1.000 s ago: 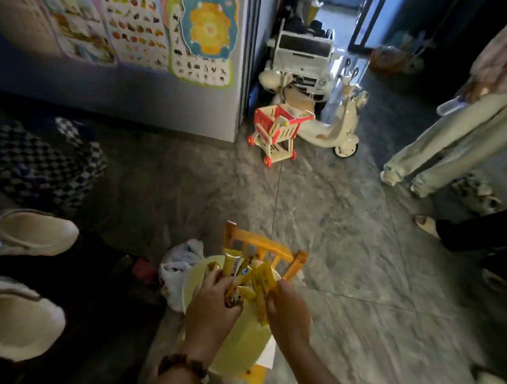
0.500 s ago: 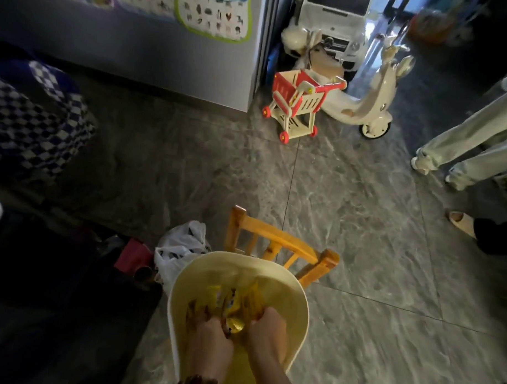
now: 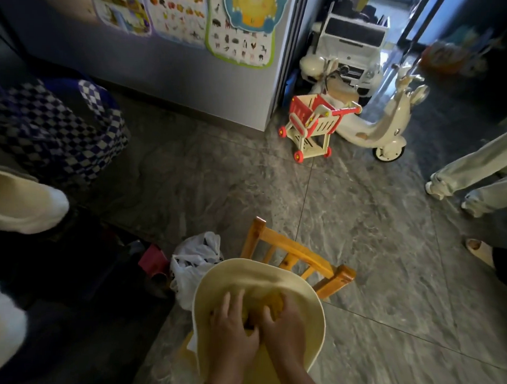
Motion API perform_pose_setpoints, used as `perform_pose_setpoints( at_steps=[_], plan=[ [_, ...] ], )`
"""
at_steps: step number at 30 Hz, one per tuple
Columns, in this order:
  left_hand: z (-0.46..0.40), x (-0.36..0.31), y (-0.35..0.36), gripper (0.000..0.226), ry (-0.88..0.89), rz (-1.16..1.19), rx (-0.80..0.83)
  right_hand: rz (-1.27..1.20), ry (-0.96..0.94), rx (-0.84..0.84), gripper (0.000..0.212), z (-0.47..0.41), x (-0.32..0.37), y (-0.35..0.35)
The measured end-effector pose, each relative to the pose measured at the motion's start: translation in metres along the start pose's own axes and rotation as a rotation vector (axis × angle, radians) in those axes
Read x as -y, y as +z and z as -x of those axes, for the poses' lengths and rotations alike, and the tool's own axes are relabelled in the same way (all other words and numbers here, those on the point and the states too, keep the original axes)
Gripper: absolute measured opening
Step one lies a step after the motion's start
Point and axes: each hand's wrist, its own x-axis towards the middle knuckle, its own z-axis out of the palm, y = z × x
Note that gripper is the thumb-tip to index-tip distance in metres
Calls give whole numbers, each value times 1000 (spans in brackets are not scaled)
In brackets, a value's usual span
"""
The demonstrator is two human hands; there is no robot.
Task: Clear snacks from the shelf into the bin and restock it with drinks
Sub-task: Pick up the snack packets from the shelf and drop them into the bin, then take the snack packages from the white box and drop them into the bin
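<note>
At near left of the cream bin (image 3: 314, 303) we see a white plastic bag (image 3: 193, 263) on the floor. Our left hand (image 3: 233, 332) and right hand (image 3: 285, 328) both reach inside the bin, fingers curled loosely over the yellow snack packets (image 3: 273, 303) lying there; whether they grip, we cannot tell. An orange wooden chair (image 3: 290, 255) stands just beyond, a toy shopping cart (image 3: 313, 125) far right.

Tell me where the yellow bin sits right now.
Bottom centre of the head view: the yellow bin rests on the wooden chair, white plastic bag at its left.
</note>
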Motion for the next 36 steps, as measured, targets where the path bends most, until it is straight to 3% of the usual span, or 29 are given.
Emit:
perform_pose_setpoints(
  at_steps=[2,7,15,25,29,36],
  plan=[
    [10,-11,-23,67,76,10,-42,19,-93,-31,49,12,17,-19],
    [76,-32,-124,59,275,-81,-237,-45,-352,-52,45,71,73,-64],
    [305,25,-297,62,353,-207,-611,-23,-849,129,43,279,178,-91],
    [590,178,-406,62,-36,-251,-1031,-5,-1319,548,36,538,235,-43],
    [649,222,-415,62,-167,-209,-1129,24,-1406,706,38,609,242,-14],
    [708,283,-427,51,-409,-106,-1197,79,-1542,800,33,685,253,34]
  ],
)
